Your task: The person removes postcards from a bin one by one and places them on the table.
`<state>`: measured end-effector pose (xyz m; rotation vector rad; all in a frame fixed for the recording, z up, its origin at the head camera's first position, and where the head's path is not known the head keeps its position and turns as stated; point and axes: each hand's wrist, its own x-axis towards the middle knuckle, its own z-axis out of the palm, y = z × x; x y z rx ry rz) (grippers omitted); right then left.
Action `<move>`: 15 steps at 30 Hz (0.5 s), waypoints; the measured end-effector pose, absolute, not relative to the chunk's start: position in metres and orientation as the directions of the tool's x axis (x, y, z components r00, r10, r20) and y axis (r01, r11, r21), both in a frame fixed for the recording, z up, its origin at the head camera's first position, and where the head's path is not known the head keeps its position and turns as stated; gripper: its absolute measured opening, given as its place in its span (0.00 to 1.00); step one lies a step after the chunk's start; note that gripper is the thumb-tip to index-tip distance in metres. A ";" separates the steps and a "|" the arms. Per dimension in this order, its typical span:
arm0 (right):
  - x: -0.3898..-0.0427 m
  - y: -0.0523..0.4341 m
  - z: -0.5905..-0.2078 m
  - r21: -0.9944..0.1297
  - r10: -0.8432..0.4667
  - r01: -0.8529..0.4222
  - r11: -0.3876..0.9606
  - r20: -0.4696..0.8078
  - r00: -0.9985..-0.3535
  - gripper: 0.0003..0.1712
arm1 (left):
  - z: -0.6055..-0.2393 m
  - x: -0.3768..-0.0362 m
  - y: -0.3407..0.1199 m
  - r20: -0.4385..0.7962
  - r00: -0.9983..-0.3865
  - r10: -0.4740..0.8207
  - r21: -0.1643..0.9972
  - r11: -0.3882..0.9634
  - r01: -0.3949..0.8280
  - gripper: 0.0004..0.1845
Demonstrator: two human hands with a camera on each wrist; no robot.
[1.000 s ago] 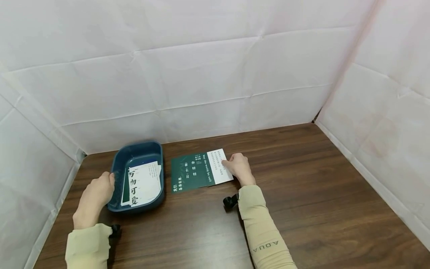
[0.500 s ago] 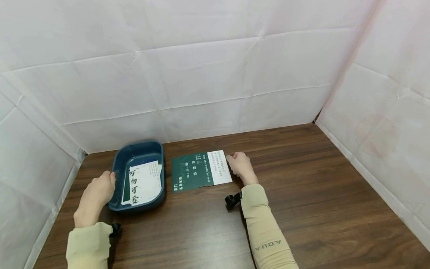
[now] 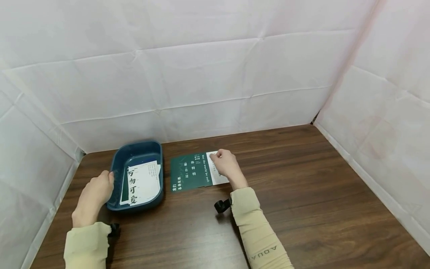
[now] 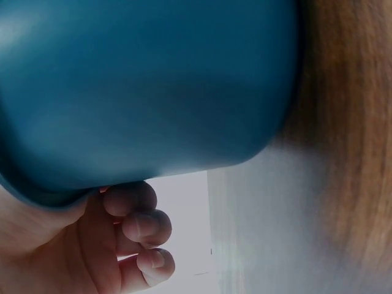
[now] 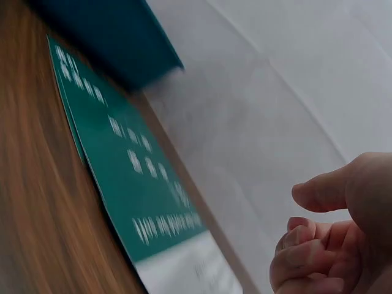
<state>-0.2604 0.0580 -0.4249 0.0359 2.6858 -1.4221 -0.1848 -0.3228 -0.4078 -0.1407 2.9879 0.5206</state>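
A dark blue plastic tub (image 3: 136, 149) stands at the back left with several printed cards (image 3: 147, 185) lying in it. My left hand (image 3: 95, 192) holds its left side at the rim; in the left wrist view the fingers (image 4: 147, 228) curl against the tub's outer wall. To the right of the tub lie green and white cards (image 3: 189, 172), overlapping, with lettering on top. Over their white end is my right hand (image 3: 227, 165). The right wrist view shows its fingers (image 5: 303, 254) loosely curled and the thumb apart from them, with nothing between.
The brown wooden table (image 3: 302, 194) runs up to white cloth walls (image 3: 208, 74) at the back and both sides. Each wrist carries a small black camera, the right one (image 3: 221, 206) low over the table.
My right hand has let go of the white end of the cards, drawn away to the right, then moved back left over it. The left hand stays on the tub.
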 end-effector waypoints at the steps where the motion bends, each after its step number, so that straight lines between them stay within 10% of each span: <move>1: -0.257 0.052 -0.422 -0.830 -0.055 0.044 0.555 -0.089 -0.994 0.16 | -0.409 -0.185 -0.323 -0.119 -0.990 -0.073 0.331 0.937 -0.109 0.26; 15: -0.206 -0.053 -0.405 -0.825 -0.331 -0.322 0.465 0.175 -0.927 0.04 | -0.410 -0.185 -0.327 -0.127 -0.990 -0.063 0.333 0.938 -0.102 0.27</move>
